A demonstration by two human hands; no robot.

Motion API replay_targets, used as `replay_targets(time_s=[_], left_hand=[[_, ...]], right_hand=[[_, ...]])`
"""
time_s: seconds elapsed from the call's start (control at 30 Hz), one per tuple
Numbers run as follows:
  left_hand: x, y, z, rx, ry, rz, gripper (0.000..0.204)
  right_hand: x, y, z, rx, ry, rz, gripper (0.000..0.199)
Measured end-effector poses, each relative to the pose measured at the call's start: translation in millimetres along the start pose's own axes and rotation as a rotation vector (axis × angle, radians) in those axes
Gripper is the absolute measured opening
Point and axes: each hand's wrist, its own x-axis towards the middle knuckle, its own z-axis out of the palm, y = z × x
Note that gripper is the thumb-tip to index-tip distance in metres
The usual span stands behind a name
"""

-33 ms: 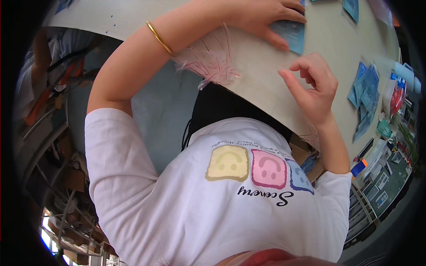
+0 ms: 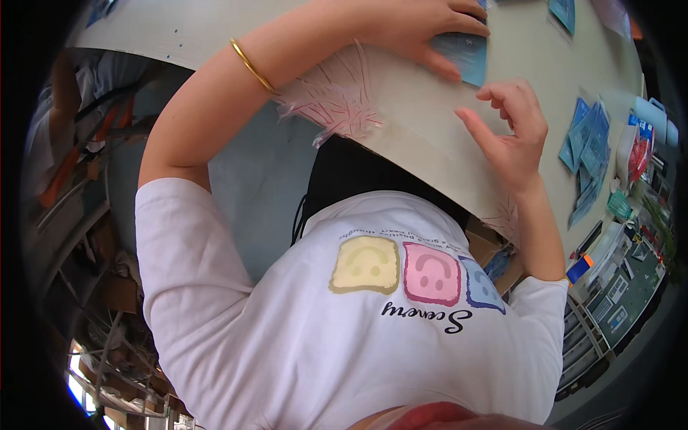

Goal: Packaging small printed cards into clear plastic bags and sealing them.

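Little has shifted since the earlier frame: both hands stay where they were on the pale worktable (image 2: 401,122). Left hand (image 2: 423,25) lies flat, fingers spread, pressing a blue packet (image 2: 466,54) near the table's far side. Right hand (image 2: 512,132) hovers just beside that packet, fingers loosely curled, gripping nothing. More blue packets (image 2: 589,140) lie toward the table's right end.

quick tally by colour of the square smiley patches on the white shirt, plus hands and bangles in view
yellow smiley patch: 1
pink smiley patch: 1
blue smiley patch: 1, partly folded out of sight
hands: 2, the left hand flat on a blue packet, the right hand raised just above the table
gold bangle: 1
total: 6
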Motion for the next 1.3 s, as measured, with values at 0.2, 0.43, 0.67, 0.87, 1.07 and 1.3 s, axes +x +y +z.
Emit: replay_targets(time_s=[0.2,0.43,0.67,0.87,1.07,1.3], left_hand=[[-1,18,-32,0.148,0.090,0.100,0.069],[-24,73,-32,-0.038,-0.089,-0.115,0.038],[-48,67,-9,0.221,0.116,0.008,0.026],[-43,69,-15,0.108,0.067,-0.040,0.030],[-38,74,-16,0.137,0.047,-0.024,0.042],[-38,73,-16,0.134,0.070,-0.004,0.042]], right_hand=[[2,38,12,-0.161,0.104,-0.296,0.024],[5,36,12,-0.126,0.131,-0.288,0.014],[1,40,8,-0.026,0.088,-0.232,0.016],[-3,47,7,-0.127,0.032,-0.346,0.027],[3,41,9,-0.112,0.028,-0.359,0.028],[1,42,17,-0.143,0.059,-0.409,0.026]])
